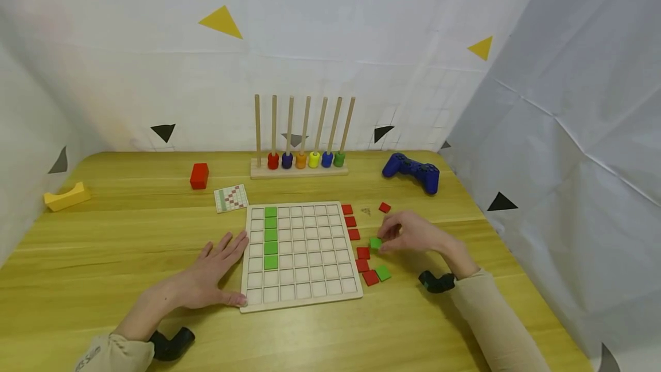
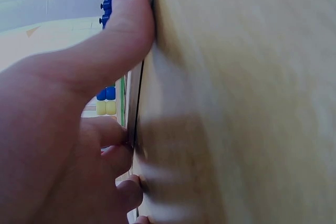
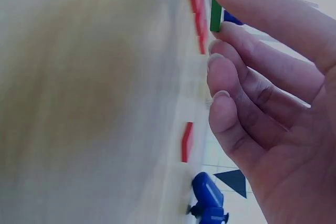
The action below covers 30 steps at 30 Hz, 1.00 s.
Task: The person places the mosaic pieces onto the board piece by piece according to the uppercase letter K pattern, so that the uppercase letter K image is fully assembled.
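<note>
A wooden grid board [image 1: 302, 305] lies in front of me, with several green tiles [image 1: 271, 235] in a line down its second column from the left. My left hand [image 1: 206, 279] rests at the board's left side, fingers spread and thumb at the lower left corner. In the left wrist view the thumb [image 2: 131, 19] lies along the board's edge. Right of the board, my right hand [image 1: 415, 233] pinches a green square tile [image 1: 375, 243] between thumb and fingers; the right wrist view shows this tile [image 3: 216, 14] edge-on.
Loose red tiles [image 1: 363, 253] and another green tile [image 1: 383, 272] lie along the board's right side. Behind stand a pegged bead rack [image 1: 299, 172], a pattern card [image 1: 230, 198], a red block [image 1: 199, 177] and a blue game controller [image 1: 411, 171]. A yellow arched block [image 1: 67, 197] sits far left.
</note>
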Motion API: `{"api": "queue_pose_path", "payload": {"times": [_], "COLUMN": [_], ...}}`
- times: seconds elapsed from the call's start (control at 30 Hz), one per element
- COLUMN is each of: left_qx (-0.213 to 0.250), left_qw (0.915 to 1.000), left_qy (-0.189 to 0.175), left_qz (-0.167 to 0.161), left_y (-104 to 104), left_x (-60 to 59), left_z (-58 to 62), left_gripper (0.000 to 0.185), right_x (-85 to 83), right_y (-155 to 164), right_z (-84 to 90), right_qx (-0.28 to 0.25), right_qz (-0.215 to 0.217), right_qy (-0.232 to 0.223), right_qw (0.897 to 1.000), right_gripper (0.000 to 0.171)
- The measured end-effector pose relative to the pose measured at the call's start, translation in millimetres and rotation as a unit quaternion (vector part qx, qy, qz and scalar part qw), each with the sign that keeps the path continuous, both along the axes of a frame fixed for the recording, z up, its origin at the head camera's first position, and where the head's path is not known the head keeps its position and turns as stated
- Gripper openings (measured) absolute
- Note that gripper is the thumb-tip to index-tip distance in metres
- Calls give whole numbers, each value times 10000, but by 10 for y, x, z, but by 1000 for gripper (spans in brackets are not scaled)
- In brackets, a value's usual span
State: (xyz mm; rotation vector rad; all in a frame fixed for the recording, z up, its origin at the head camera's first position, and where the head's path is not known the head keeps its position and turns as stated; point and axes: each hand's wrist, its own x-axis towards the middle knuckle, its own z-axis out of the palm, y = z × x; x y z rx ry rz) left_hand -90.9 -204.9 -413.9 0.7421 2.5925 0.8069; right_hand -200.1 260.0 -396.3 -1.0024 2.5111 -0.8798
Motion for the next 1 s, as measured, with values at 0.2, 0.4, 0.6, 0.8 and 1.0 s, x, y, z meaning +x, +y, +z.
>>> {"api": "queue_pose_path", "payload": {"times": [0.2, 0.4, 0.6, 0.8, 1.0], "left_qx": [64, 116, 116, 132, 141], "left_qw": [10000, 9999, 9999, 9999, 9999], "left_qy": [-42, -75, -54, -50, -43], "left_qz": [17, -8, -7, -7, -15], "left_y": [-9, -14, -10, -6, -4], "left_x": [5, 6, 4, 6, 7], "left_z": [2, -6, -4, 4, 5], "left_gripper": [116, 116, 116, 116, 115], "right_x": [-9, -9, -3, 17, 36], "right_y": [-92, -275, -486, -703, -905], "right_z": [77, 122, 173, 196, 201], "right_qx": [85, 247, 268, 184, 241], "right_qz": [-21, -11, 133, 283, 520], "right_qy": [268, 234, 273, -22, 174], "right_qw": [9996, 9994, 9992, 9994, 9982], "right_gripper": [15, 17, 17, 16, 16]}}
